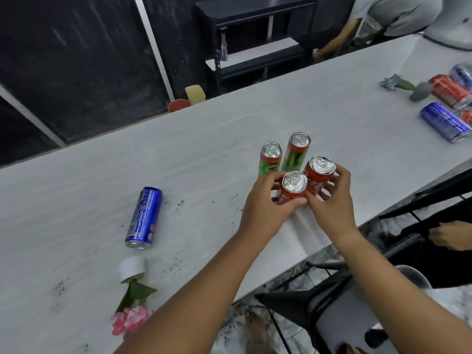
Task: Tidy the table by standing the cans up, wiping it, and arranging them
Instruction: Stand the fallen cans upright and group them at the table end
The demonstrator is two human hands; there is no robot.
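On the white counter [204, 139], four cans stand upright, clustered together. Left hand [265, 200] curls around the near red can [293, 186]; right hand [332, 198] wraps the other Coca-Cola can [319, 172] beside it. Two green Milo cans [270, 159] stand at 12 o'clock. At 9 o'clock, well apart, a blue can [144, 217] lies flat among dark crumbs [178, 204].

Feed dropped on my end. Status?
Left hand on near red can, right hand on second red can. Blue can lying down. Dirt specks unwiped.
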